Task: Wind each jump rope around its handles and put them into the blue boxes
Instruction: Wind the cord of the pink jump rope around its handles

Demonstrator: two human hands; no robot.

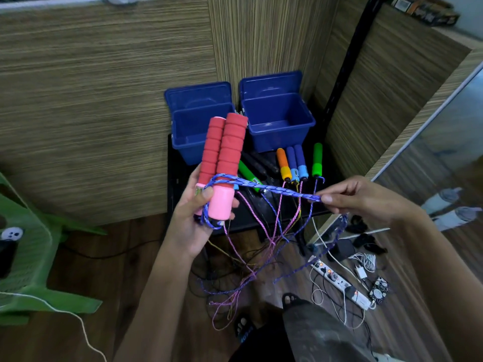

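1. Left hand [194,218], centre of the frame, palm up, fingers and thumb curled in a grip.
2. Right hand [366,198], centre right, thumb and fingers pinched, forearm running to the lower right.

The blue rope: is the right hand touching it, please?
Touching: the head view shows the right hand pinching the blue rope between thumb and fingertips.

My left hand [194,220] grips the two red handles [222,158] upright. My right hand [366,198] pinches their blue rope [274,190] taut. Two blue boxes [279,126] stand open behind.
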